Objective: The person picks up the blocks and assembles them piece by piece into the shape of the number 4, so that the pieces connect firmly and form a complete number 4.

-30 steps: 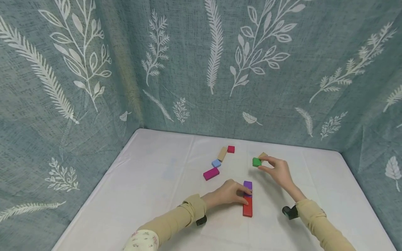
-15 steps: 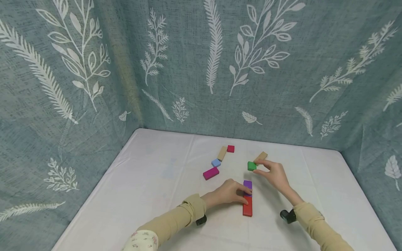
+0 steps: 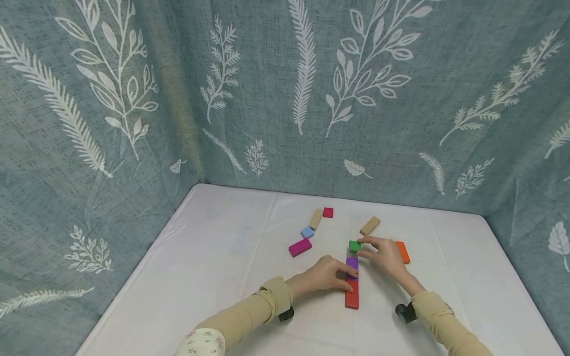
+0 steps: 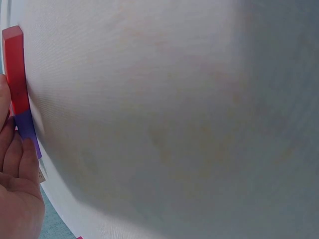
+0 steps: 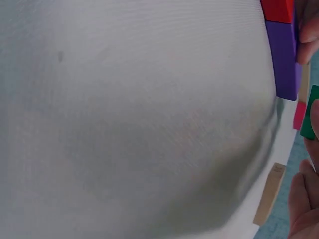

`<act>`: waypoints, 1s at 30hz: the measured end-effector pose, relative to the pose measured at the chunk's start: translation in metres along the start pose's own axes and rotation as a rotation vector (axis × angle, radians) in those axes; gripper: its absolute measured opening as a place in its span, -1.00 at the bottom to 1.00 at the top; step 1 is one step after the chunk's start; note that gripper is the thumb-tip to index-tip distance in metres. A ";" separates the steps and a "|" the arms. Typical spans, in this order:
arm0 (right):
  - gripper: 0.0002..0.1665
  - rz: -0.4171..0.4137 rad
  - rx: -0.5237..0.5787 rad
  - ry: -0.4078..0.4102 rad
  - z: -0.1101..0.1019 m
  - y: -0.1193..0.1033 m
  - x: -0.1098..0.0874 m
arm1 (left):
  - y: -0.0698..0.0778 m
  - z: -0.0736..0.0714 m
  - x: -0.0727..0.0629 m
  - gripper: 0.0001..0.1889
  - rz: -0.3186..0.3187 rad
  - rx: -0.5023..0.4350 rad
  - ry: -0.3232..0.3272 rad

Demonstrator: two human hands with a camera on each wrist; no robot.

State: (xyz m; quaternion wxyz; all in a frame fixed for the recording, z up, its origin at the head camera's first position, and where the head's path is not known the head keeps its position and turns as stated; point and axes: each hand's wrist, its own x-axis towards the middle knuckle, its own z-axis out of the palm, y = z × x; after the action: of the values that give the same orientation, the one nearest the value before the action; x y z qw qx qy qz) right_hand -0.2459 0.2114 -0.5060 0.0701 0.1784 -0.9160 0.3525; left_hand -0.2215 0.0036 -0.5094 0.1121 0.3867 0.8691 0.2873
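My right hand (image 3: 385,257) pinches a small green block (image 3: 354,246) between thumb and fingers, just beyond the far end of a purple block (image 3: 352,264). That end and the green block stand apart in the right wrist view. The purple block meets a long red block (image 3: 352,295) end to end in a straight row. With curled thumb and fingers, my left hand (image 3: 327,273) holds this row around the joint. In the left wrist view its fingers (image 4: 26,154) lie against the purple block, with the thumb by the red one.
An orange block (image 3: 403,252) lies partly behind the right hand, a wooden block (image 3: 370,226) beyond it. Left of these are a magenta block (image 3: 300,247), a light blue block (image 3: 307,232), another wooden block (image 3: 316,219) and a small red block (image 3: 328,212). A leaf-patterned curtain (image 3: 276,99) borders the white table (image 3: 213,237).
My right hand has moved left and nearer with the green block, toward the purple block's far end. The orange block has come into sight behind it. My left hand keeps its place.
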 end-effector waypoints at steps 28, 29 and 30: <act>-0.64 0.098 0.031 -0.099 0.007 0.006 0.000 | 0.001 0.002 0.001 -0.64 -0.023 0.019 0.012; -0.64 0.101 0.033 -0.103 0.006 0.007 0.000 | 0.001 0.002 0.001 -0.64 -0.024 0.019 0.011; -0.64 0.104 0.035 -0.106 0.006 0.007 0.001 | 0.001 0.002 0.001 -0.64 -0.023 0.019 0.010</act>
State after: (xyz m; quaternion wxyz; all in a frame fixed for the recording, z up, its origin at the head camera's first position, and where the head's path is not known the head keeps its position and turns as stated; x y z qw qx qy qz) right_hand -0.2493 0.2119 -0.5151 0.0000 0.1500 -0.9201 0.3619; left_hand -0.2209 0.0057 -0.5100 0.1072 0.3761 0.8769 0.2796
